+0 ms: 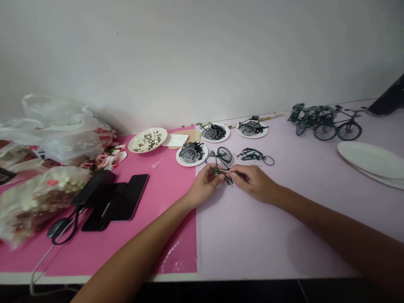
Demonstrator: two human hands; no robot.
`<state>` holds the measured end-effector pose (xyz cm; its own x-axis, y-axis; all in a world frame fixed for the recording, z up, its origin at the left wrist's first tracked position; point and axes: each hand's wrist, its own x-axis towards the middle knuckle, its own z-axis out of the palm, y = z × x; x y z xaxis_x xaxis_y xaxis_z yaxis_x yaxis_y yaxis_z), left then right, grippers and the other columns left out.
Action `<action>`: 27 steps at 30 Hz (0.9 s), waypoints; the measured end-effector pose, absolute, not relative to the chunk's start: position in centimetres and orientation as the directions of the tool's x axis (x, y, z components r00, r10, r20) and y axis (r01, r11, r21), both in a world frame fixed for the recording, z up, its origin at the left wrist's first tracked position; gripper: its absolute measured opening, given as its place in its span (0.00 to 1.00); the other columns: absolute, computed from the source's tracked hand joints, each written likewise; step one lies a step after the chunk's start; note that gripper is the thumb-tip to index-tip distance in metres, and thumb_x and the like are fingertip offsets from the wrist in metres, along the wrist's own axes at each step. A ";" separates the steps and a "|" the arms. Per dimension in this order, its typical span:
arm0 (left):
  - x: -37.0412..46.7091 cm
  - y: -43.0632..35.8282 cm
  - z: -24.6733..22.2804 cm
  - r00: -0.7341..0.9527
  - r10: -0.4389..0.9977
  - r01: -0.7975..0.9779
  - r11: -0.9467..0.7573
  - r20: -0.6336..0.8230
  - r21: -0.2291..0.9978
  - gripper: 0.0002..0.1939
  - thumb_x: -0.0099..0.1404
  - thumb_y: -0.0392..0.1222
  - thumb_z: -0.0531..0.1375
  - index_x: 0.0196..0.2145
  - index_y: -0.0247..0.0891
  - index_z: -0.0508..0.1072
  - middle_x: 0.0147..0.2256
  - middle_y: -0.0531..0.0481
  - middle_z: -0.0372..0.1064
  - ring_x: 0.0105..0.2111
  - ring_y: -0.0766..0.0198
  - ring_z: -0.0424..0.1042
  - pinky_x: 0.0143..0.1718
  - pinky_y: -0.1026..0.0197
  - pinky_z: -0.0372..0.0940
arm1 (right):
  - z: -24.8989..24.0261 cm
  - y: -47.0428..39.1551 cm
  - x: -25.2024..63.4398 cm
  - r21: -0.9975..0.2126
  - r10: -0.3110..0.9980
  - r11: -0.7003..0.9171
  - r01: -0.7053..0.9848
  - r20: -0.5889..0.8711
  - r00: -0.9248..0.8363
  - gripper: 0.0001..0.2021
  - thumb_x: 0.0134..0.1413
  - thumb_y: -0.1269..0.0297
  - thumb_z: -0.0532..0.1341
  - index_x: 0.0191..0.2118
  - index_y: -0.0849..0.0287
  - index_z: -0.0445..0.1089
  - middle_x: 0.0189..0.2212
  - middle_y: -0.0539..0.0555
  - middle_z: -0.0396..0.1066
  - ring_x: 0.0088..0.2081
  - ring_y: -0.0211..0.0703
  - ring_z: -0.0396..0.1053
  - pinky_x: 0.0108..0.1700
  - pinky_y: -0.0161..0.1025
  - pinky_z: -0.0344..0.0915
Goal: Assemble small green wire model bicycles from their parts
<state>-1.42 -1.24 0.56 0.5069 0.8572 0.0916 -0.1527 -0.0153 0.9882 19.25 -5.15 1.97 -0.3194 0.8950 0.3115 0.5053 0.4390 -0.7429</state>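
Near the middle of the table, my left hand (pixel 206 184) is closed on a small dark green model bicycle (pixel 223 156), whose one wheel points away from me. My right hand (pixel 254 181) grips a thin screwdriver-like tool (pixel 241 174), its metal shaft reaching to the bicycle beside my left fingertips. The tool's tip is too small to make out. Just beyond my right hand lie loose green frame parts (pixel 251 154) and a thin black ring (pixel 268 160). Small plates with wheels and black parts (pixel 191 153) (pixel 216 132) (pixel 252 127) stand behind the bicycle.
Assembled model bicycles (pixel 337 124) stand at the back right, near white plates (pixel 375 160). A plate of small pieces (pixel 147 140) is at the back left. Phones (pixel 129 198), a cable (pixel 47 254) and plastic bags (pixel 59 134) occupy the left side. A wall (pixel 202 59) runs behind.
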 end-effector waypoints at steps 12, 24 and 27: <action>-1.3 -1.3 0.5 0.506 0.857 -0.171 -0.008 0.095 0.985 0.24 0.60 0.51 0.74 0.43 0.37 0.68 0.38 0.47 0.76 0.37 0.63 0.74 0.43 0.59 0.66 | 2.0 -5.1 19.3 -0.737 0.895 0.438 0.516 0.304 -0.325 0.14 0.70 0.56 0.55 0.36 0.57 0.72 0.22 0.46 0.62 0.24 0.37 0.58 0.28 0.38 0.53; -1.4 -1.3 0.2 0.456 0.886 -0.139 -0.019 0.081 0.990 0.24 0.60 0.50 0.74 0.44 0.38 0.68 0.40 0.47 0.75 0.38 0.63 0.74 0.42 0.59 0.66 | 2.0 -5.0 19.3 -0.732 0.900 0.428 0.530 0.290 -0.325 0.15 0.70 0.56 0.54 0.39 0.57 0.74 0.24 0.48 0.66 0.24 0.38 0.58 0.28 0.38 0.54; -1.3 -1.3 0.3 0.463 0.881 -0.152 -0.030 0.098 0.988 0.23 0.60 0.50 0.74 0.42 0.37 0.69 0.50 0.42 0.74 0.40 0.63 0.75 0.45 0.57 0.68 | 1.9 -5.0 19.4 -0.734 0.897 0.432 0.524 0.293 -0.330 0.14 0.70 0.57 0.55 0.38 0.57 0.74 0.24 0.48 0.66 0.24 0.38 0.59 0.28 0.37 0.54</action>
<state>-1.33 -1.35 0.28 0.4632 0.8808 0.0980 -0.1517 -0.0302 0.9880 19.38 -5.01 1.90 -0.3298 0.8974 0.2930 0.5237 0.4322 -0.7341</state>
